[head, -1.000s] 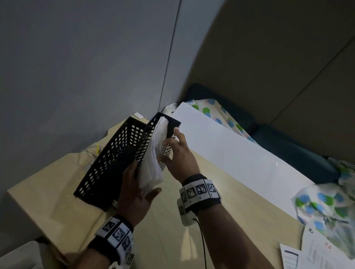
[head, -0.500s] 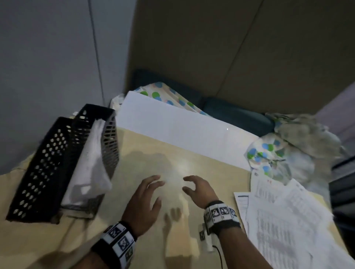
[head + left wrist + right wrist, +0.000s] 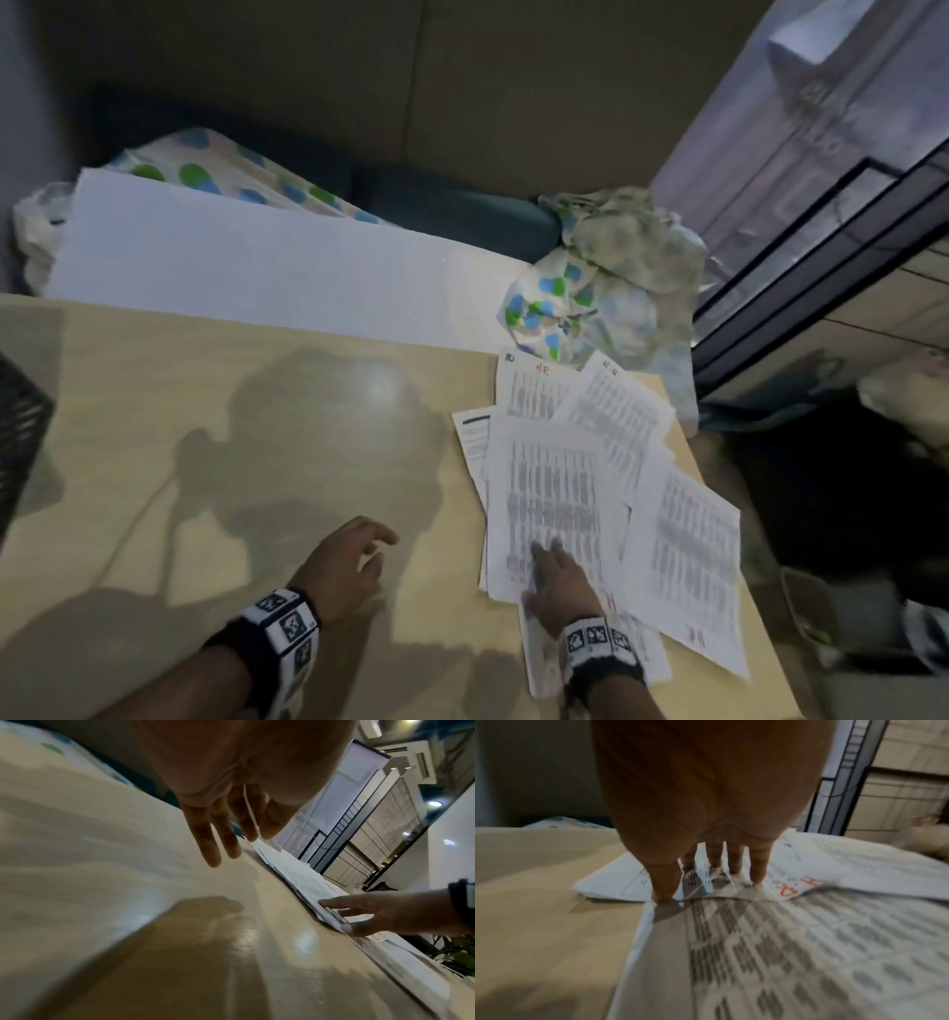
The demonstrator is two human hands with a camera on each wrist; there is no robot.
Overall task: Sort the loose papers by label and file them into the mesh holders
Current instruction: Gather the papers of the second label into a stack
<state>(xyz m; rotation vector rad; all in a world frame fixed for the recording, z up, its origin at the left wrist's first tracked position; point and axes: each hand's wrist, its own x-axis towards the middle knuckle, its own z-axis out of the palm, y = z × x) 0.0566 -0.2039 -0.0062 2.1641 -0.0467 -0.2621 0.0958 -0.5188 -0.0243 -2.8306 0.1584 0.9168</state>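
Note:
Several loose printed papers lie overlapped on the right side of the wooden table, some with red handwritten labels. My right hand rests flat on the topmost sheet, fingers straight and touching the paper near its left edge. My left hand hovers over bare table left of the papers, fingers relaxed, holding nothing. In the left wrist view the left hand hangs above the table and the right hand lies on the paper pile. A corner of the black mesh holder shows at the far left.
A white board leans along the table's back edge, with polka-dot fabric behind it and at the right corner. A dark bench runs along the wall. The table's right edge drops off beside the papers.
Both hands left the mesh holder and its filed papers and moved right. The view swung right; my right hand now rests on the loose pile, and the left hand hovers beside it.

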